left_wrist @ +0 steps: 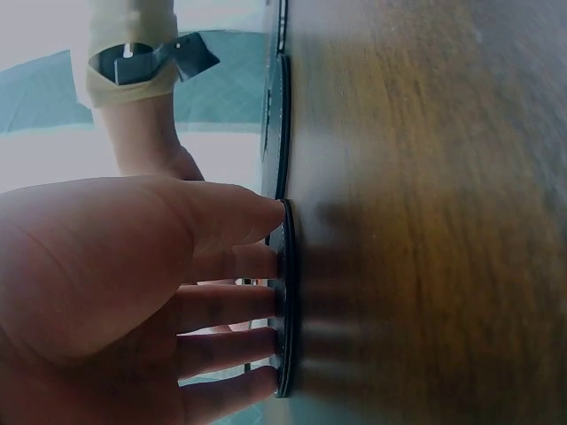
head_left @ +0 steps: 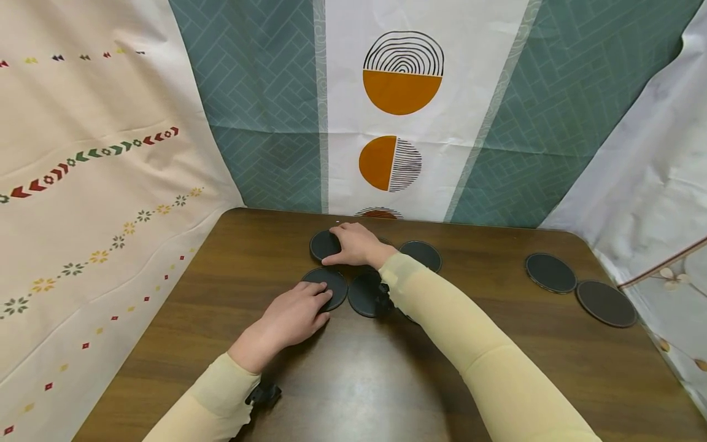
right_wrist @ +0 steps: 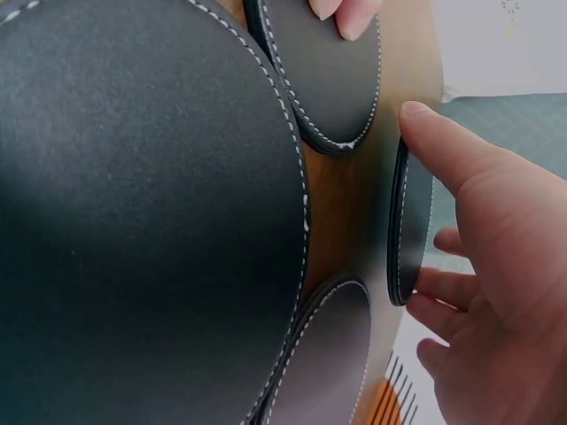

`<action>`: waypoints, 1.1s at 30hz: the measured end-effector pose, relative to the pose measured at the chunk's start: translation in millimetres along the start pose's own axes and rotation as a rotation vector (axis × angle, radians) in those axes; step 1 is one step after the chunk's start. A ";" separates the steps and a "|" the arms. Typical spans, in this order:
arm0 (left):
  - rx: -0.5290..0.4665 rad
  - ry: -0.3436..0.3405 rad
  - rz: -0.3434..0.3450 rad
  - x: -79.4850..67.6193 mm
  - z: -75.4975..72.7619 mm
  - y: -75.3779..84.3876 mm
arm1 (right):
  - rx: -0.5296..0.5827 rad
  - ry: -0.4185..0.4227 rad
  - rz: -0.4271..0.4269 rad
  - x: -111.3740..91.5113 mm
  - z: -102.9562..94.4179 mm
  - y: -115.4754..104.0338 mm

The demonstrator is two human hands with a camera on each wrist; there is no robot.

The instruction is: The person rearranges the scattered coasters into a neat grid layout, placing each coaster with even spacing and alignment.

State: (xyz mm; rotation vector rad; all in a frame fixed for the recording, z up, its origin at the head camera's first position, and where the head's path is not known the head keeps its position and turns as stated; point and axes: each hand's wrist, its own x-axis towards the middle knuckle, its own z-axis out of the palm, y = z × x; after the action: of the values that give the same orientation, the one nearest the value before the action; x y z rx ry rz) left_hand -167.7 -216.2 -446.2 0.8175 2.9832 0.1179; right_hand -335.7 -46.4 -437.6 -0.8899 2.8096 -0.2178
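Observation:
Several round black coasters with pale stitched rims lie on the brown table. At the back left of the group, my right hand [head_left: 356, 244] holds one coaster [head_left: 323, 245] by its edges. In the right wrist view its thumb and fingers are at opposite sides of that coaster [right_wrist: 413, 221]. My left hand [head_left: 293, 313] rests its fingertips on the front-left coaster [head_left: 334, 282], fingers fairly straight; the left wrist view shows the thumb at that coaster's rim [left_wrist: 287, 301]. A middle coaster [head_left: 363, 296] lies beside it. The right forearm partly hides other coasters, including the back-right one [head_left: 422, 253].
Two more coasters lie at the far right, one coaster [head_left: 550, 272] behind the other coaster [head_left: 606, 303]. The wooden table [head_left: 210, 294] meets a patterned hanging cloth [head_left: 265, 123] at its back edge. Pale cloths hang at both sides.

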 end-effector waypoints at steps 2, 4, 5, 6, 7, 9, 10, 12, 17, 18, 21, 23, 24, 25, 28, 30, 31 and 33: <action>0.005 -0.001 0.003 0.0 -0.7 0.1 | 0.000 -0.005 -0.005 1.0 0.8 -0.7; 0.009 0.002 0.008 -0.1 -1.3 0.1 | 0.000 -0.007 -0.008 2.2 1.8 -1.1; 0.011 0.003 0.011 -0.2 -1.6 0.2 | -0.003 -0.007 -0.010 2.8 2.3 -1.1; 0.014 0.003 0.013 -0.3 -1.9 0.2 | -0.004 -0.008 -0.011 3.4 2.8 -1.2; 0.017 0.003 0.014 -0.4 -2.0 0.2 | -0.008 -0.009 -0.012 4.1 3.5 -1.1; 0.020 0.003 0.014 -0.3 -2.2 0.2 | -0.010 -0.008 -0.012 5.8 4.7 -1.1; 0.020 0.002 0.013 -0.4 -2.3 0.3 | -0.012 -0.009 -0.012 6.4 5.3 -1.1; 0.021 0.000 0.012 -0.3 -2.2 0.3 | -0.019 -0.012 -0.012 7.8 6.8 -1.3; 0.022 -0.001 0.018 0.1 -1.4 0.5 | -0.033 -0.024 -0.026 10.0 9.9 -2.6; 0.024 -0.001 0.020 0.1 -1.4 0.5 | -0.033 -0.027 -0.030 10.4 10.5 -2.9; 0.026 -0.003 0.025 0.7 -0.9 1.3 | -0.045 -0.036 -0.038 9.4 11.9 -2.2; 0.027 -0.006 0.026 1.0 -0.6 1.4 | -0.049 -0.043 -0.044 8.2 12.3 -1.5; 0.026 -0.007 0.025 1.1 -0.4 1.3 | -0.050 -0.047 -0.047 7.6 12.7 -0.9; 0.024 -0.008 0.023 1.1 -0.2 1.2 | -0.053 -0.051 -0.049 6.8 13.0 -0.2; 0.023 -0.009 0.016 1.2 0.2 0.5 | -0.055 -0.062 -0.056 4.9 13.4 2.2; 0.021 -0.007 0.012 1.5 0.4 0.1 | -0.052 -0.065 -0.056 3.7 13.5 4.0; 0.020 -0.008 0.010 1.7 0.5 0.0 | -0.051 -0.066 -0.057 3.1 13.5 4.9; 0.019 -0.010 0.008 1.9 0.9 -0.1 | -0.044 -0.066 -0.060 2.0 13.3 6.3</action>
State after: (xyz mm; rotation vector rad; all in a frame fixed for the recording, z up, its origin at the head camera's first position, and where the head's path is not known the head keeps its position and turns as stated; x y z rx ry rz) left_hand -169.3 -215.3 -447.2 0.8290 2.9766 0.0858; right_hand -337.9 -43.5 -452.0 -0.9731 2.7391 -0.1332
